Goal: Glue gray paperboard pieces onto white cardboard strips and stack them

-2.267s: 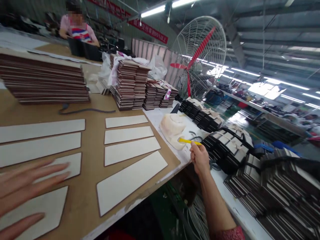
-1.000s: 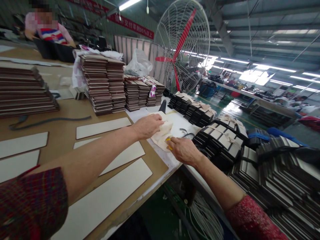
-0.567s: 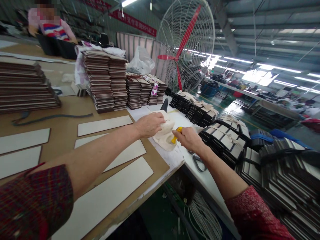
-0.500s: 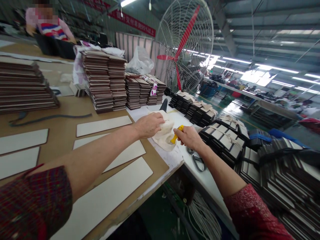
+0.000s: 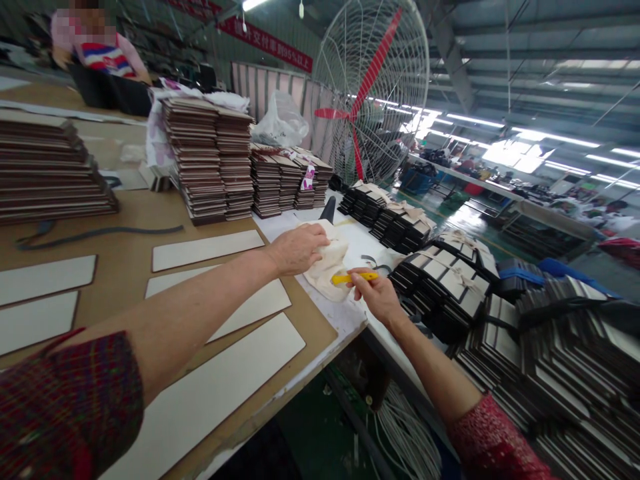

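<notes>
My left hand [image 5: 298, 248] reaches across the table and presses down on a cream cloth [image 5: 329, 270], fingers curled on its top fold. Just right of it, my right hand [image 5: 376, 295] pinches a slim yellow tool [image 5: 353, 277], held roughly level with its tip against the cloth's edge. The cloth lies on a white sheet [image 5: 350, 247] at the table's corner. Several pale flat panels [image 5: 207, 249] are laid out in rows on the brown tabletop [image 5: 130, 267] under my left forearm.
Tall stacks of brown-edged boards [image 5: 207, 160] stand behind the panels, and a wide stack [image 5: 47, 170] sits far left. Bundles of dark pieces [image 5: 440, 280] fill the right side. A big red-bladed fan [image 5: 370, 93] stands behind. Another person [image 5: 97, 57] works at the far left.
My left hand came off the panels and settled on the cloth. My right hand brought the yellow tool to the cloth, tilted it upward, and now holds it level again.
</notes>
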The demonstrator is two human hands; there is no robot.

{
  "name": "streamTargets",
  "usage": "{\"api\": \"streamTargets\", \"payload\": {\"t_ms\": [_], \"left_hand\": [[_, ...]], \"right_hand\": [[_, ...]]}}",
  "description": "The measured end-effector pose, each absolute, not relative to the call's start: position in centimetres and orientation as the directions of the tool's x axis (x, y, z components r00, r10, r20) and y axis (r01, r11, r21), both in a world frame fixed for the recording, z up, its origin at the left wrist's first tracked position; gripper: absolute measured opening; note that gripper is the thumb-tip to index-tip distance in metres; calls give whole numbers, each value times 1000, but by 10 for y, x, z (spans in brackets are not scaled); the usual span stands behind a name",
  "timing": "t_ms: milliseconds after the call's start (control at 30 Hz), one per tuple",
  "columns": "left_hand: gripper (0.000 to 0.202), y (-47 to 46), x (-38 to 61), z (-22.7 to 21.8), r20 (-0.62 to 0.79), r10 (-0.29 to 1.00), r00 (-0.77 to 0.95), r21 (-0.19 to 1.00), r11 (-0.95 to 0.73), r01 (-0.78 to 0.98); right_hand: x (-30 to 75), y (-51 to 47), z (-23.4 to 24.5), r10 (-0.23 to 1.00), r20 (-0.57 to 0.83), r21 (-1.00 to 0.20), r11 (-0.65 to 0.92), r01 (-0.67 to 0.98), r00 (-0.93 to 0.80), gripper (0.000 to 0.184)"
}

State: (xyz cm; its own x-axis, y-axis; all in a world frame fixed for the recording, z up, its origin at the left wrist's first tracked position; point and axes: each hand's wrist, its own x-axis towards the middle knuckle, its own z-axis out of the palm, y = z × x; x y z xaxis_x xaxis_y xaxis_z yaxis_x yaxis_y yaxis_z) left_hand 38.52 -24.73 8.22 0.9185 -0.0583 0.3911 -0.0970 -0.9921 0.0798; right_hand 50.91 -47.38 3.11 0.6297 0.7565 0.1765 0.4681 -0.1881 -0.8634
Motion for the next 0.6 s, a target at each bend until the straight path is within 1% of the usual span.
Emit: {"api": "streamTargets", "payload": {"t_ms": [33, 67, 100, 133, 167, 200, 300, 367, 433, 500, 600], "left_hand": [[27, -247, 385, 82, 390, -57, 919, 81, -992, -96], [28, -248, 385, 82, 389, -56, 919, 81, -992, -94], [29, -247, 386, 82, 388, -55, 920, 82, -992, -94], [29, -247, 386, 82, 388, -55, 920, 82, -992, -94], [30, -247, 386, 82, 386, -55, 921, 82, -992, -94], [30, -247, 386, 82, 385, -55, 921, 83, -992, -94], [32, -247, 386, 82, 379, -49, 924, 90, -992, -90], [32, -247, 386, 82, 380, -45, 924, 91, -992, -85], [32, -247, 386, 81, 383, -43, 923, 90, -992, -83], [32, -246, 386, 80, 385, -42, 922, 94, -992, -84], [32, -245, 386, 79, 391, -43, 920, 100, -991, -89]], "right_hand": [[507, -481, 31, 783, 245, -790, -181, 586, 572, 37], [504, -488, 31, 812, 315, -673, -174, 719, 491, 34], [501, -494, 32, 841, 371, -519, -165, 839, 395, 33], [497, -500, 33, 867, 401, -349, -156, 924, 297, 33], [494, -505, 35, 887, 406, -196, -150, 969, 220, 34], [490, -508, 37, 903, 395, -84, -150, 985, 171, 34], [482, -509, 45, 948, 308, 149, -128, 981, 77, 36], [479, -502, 53, 972, 227, 239, -115, 964, 60, 37], [480, -492, 59, 984, 153, 270, -126, 955, 87, 37], [483, -482, 63, 983, 115, 255, -168, 952, 143, 36], [492, -471, 63, 964, 131, 181, -252, 951, 231, 34]]}}
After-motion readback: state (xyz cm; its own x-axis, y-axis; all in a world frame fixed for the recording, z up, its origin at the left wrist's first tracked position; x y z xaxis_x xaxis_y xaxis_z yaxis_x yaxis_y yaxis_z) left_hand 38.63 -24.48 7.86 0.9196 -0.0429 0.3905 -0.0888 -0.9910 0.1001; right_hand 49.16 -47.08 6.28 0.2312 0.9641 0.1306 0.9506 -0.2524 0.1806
